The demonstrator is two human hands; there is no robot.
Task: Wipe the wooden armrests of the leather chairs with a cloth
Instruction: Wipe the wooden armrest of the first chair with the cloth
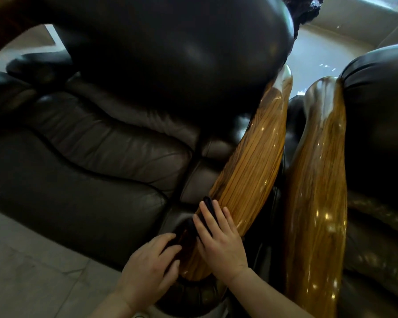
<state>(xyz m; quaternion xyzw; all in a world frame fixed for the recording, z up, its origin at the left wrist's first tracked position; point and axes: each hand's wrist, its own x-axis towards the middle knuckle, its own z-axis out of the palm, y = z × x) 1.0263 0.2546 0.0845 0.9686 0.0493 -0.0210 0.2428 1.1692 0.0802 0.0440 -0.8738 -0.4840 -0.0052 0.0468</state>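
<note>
A glossy striped wooden armrest (251, 161) runs from the near centre up to the right, along the dark leather chair (90, 157). A dark cloth (208, 208) is draped over its near left edge. My right hand (221, 242) lies flat on the armrest, fingers spread, pressing the cloth down. My left hand (152, 265) sits just left of it, fingers curled onto the cloth's lower part (182, 232) at the armrest's side. A second wooden armrest (317, 191) lies parallel on the right, belonging to another leather chair (377, 115).
The chair's big padded backrest (170, 53) looms over the seat. Pale tiled floor (21, 271) shows at the lower left and bright floor (315, 58) beyond the armrests. A narrow dark gap separates the two armrests.
</note>
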